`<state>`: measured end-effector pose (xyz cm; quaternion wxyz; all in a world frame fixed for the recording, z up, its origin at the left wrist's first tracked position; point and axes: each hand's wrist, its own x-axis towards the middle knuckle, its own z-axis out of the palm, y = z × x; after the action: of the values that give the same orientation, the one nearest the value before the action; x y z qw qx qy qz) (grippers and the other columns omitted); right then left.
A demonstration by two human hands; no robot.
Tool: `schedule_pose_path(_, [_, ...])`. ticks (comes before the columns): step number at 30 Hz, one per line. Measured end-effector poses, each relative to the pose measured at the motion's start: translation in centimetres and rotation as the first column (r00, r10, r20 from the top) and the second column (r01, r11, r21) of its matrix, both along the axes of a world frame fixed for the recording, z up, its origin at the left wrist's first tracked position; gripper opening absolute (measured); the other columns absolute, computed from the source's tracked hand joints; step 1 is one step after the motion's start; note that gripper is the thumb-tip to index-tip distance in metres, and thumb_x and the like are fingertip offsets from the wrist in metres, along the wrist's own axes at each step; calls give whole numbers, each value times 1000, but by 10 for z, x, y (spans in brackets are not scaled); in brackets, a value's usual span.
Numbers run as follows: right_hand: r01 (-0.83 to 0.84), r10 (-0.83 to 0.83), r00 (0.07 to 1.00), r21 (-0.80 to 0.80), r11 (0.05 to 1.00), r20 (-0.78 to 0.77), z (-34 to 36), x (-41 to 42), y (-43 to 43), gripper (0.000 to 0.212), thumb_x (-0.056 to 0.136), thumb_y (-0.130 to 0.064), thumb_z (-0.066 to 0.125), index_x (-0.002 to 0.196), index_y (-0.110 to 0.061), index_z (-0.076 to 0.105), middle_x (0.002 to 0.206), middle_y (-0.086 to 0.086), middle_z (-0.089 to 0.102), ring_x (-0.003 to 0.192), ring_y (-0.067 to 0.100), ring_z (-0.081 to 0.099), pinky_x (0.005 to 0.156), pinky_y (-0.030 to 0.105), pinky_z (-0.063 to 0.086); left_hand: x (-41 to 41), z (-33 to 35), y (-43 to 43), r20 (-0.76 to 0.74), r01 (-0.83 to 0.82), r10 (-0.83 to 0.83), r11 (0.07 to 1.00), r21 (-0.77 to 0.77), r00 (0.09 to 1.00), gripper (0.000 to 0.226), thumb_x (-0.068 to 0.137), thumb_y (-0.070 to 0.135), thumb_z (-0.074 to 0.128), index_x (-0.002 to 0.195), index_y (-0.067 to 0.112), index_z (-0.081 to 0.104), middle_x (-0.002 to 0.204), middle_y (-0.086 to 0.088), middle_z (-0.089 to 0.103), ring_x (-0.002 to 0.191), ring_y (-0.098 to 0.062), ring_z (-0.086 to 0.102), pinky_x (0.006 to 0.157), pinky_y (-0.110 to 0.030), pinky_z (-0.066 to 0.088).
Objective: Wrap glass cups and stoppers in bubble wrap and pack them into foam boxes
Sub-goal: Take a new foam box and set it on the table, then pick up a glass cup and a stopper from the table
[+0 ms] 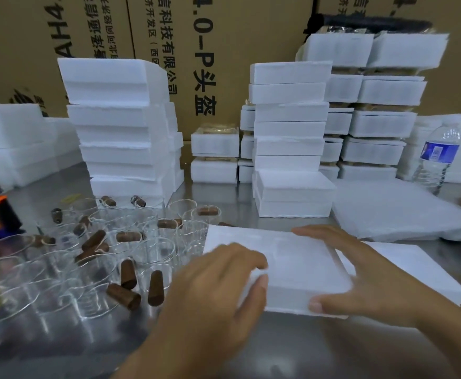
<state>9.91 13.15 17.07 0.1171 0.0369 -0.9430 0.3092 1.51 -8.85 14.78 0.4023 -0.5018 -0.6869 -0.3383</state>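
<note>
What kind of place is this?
Probably a packing workshop or warehouse: stacks of white foam boxes, big printed cardboard cartons behind, and many glass cups and stoppers waiting on a metal table.

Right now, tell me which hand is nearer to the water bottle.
Right. The right hand grips the right side of the foam box, below and left of the water bottle; the left hand grips its left front corner, farther away.

White foam box (pixel 292 265) lying flat, front centre; clear glass cups (pixel 46 291) upright left, brown stoppers (pixel 128 273) scattered among them.
</note>
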Motion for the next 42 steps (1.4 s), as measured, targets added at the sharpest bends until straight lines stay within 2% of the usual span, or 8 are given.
schedule_pose_path(5, [-47,47,999,65,997,3,-3,1,-4,92,49,-67,73,126,-66,24,133,-42,25,126,-18,25,92,-3,25,2,-17,4,-41,-103,99,987,-126,994,28,83,42,56,78,19,71,69,10,64,57,-6,60,47,-19,43])
schedule_pose_path(11, [-125,108,983,110,986,151,-11,-7,-16,98,42,-86,63,124,-74,13,126,-52,15,121,-27,10,94,15,28,-10,-26,-4,-153,-165,142,975,-152,978,50,95,47,43,63,19,69,50,8,54,42,-10,51,35,-20,39])
schedule_pose_path(18, [35,-42,997,-105,994,-65,-3,-42,-33,43,72,-74,47,111,-55,50,115,-37,51,112,-18,42,82,-3,31,-20,-34,-5,-198,-240,205,955,-172,958,54,98,43,36,55,22,61,44,8,45,37,-10,43,33,-20,34])
schedule_pose_path(22, [31,-31,998,11,999,-59,2,-89,-63,24,89,-41,59,109,-28,64,107,-14,62,89,-4,53,73,5,38,-21,-34,-2,-196,-287,258,949,-133,946,59,100,41,30,52,20,58,42,7,44,36,-11,43,33,-19,33])
schedule_pose_path(26, [106,-119,992,266,958,33,-3,-123,-86,24,90,-32,57,93,-11,68,94,2,64,86,19,59,78,35,50,-21,-34,1,-227,-316,295,947,-61,928,60,101,36,29,48,18,51,41,4,39,34,-12,38,35,-19,27])
schedule_pose_path(31, [163,-225,968,411,897,107,-9,-135,-88,19,92,-32,54,93,-15,62,84,0,56,81,21,54,68,30,41,-22,-33,1,-250,-335,318,942,-26,914,55,100,33,34,49,19,50,41,4,38,34,-13,36,37,-20,25])
schedule_pose_path(39, [234,-234,972,44,971,-8,0,-119,-64,22,96,-32,49,78,-24,59,73,-2,58,69,18,54,63,29,42,-16,-32,0,-183,-290,288,957,15,940,46,95,35,41,54,17,55,48,4,45,43,-16,43,44,-26,38])
schedule_pose_path(42, [210,-235,965,-190,959,-116,7,-107,-48,28,98,-29,45,79,-16,61,81,6,67,62,13,56,59,22,41,-10,-24,1,3,-186,186,980,66,982,30,91,38,47,74,18,61,68,8,56,62,-12,51,60,-24,42])
